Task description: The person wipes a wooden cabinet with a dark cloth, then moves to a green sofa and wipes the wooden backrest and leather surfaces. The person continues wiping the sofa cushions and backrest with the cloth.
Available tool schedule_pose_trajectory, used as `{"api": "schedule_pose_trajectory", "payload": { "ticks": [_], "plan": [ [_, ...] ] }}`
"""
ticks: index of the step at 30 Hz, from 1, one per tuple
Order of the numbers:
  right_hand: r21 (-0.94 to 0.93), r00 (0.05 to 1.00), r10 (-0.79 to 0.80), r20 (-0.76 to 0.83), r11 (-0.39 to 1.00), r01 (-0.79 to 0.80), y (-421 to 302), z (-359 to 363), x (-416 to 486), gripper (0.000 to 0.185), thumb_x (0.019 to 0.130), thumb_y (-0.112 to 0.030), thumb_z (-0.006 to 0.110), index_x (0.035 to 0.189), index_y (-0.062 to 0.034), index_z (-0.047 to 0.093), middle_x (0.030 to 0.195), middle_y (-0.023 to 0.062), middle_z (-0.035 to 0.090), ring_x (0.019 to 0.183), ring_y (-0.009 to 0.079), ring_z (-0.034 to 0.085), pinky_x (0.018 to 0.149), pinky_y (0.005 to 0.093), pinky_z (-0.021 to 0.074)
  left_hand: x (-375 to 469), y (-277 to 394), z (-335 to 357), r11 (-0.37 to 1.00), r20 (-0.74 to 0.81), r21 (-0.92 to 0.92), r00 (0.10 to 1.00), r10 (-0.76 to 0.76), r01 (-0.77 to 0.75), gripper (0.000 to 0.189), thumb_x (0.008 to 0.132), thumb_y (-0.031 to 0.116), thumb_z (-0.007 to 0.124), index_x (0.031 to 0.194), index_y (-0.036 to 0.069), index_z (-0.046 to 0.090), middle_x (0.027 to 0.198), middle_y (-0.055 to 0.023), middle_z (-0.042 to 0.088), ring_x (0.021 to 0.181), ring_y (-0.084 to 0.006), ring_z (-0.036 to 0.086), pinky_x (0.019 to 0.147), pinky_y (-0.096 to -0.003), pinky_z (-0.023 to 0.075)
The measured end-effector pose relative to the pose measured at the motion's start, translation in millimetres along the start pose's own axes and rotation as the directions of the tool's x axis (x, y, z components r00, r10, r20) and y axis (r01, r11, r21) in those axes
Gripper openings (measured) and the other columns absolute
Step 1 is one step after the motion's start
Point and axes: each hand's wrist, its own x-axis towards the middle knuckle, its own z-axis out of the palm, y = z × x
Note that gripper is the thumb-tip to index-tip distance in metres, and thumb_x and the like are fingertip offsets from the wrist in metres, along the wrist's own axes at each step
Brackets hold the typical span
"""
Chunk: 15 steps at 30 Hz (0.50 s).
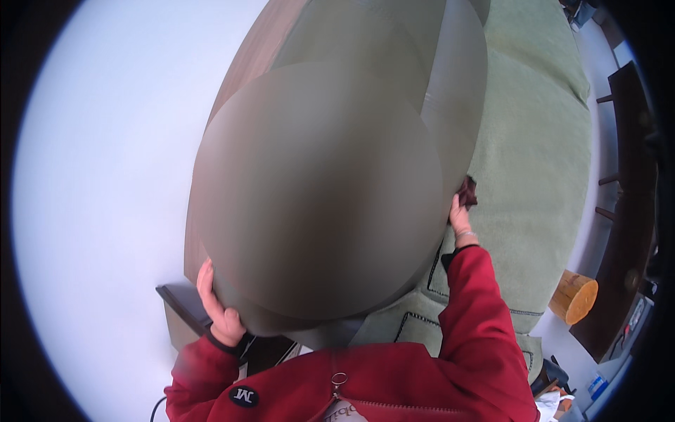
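A large, smooth panel (pixel 457 100) stands before me, its middle covered by a round blur that hides the surface. A brownish strip (pixel 253 68) runs along its left side. My left hand (pixel 219 311) grips the panel's lower left edge, thumb towards me; some fingertips are hard to make out. At the right edge, my right hand (pixel 460 219) holds a crumpled dark maroon cloth (pixel 468 192). The cloth lies between the panel's edge and a green upholstered sofa (pixel 532 142).
A pale wall or floor surface (pixel 105 184) fills the left. Beyond the sofa stand a round wooden stump (pixel 577 297) and a dark wooden furniture piece (pixel 627 184) with legs. A dark-edged box-like item (pixel 182 311) sits beside my left hand. White and orange items (pixel 553 403) lie at lower right.
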Motion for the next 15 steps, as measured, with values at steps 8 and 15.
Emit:
{"api": "schedule_pose_trajectory", "payload": {
  "ticks": [8, 15],
  "plan": [
    [-0.242, 0.842, 0.371, 0.392, 0.925, -0.295, 36, 34, -153, 0.09, 0.089, -0.064, 0.017, 0.121, 0.0155, 0.046, 0.124, 0.0322, 0.047, 0.125, 0.0383, 0.04, 0.105, 0.0393, 0.03, 9, 4, 6, 0.996, -0.053, -0.058, 0.996, 0.066, -0.069, 0.066, 0.09, 0.045, 0.042, 0.131, -0.007, 0.036, 0.134, -0.0232, 0.04, 0.123, -0.0352, 0.04, 0.104, -0.042, 0.0285],
    [-0.144, 0.724, 0.207, 0.658, 0.978, -0.148, -85, -12, -240, 0.068, 0.092, -0.05, 0.036, 0.12, 0.0105, 0.047, 0.117, 0.0255, 0.056, 0.114, 0.0359, 0.05, 0.097, 0.0389, 0.0374, 14, 6, 12, 0.991, -0.119, -0.017, 0.985, 0.127, -0.13, 0.058, 0.09, 0.037, 0.046, 0.128, -0.005, 0.041, 0.129, -0.022, 0.046, 0.119, -0.0361, 0.044, 0.101, -0.0412, 0.033]
  ]
}}
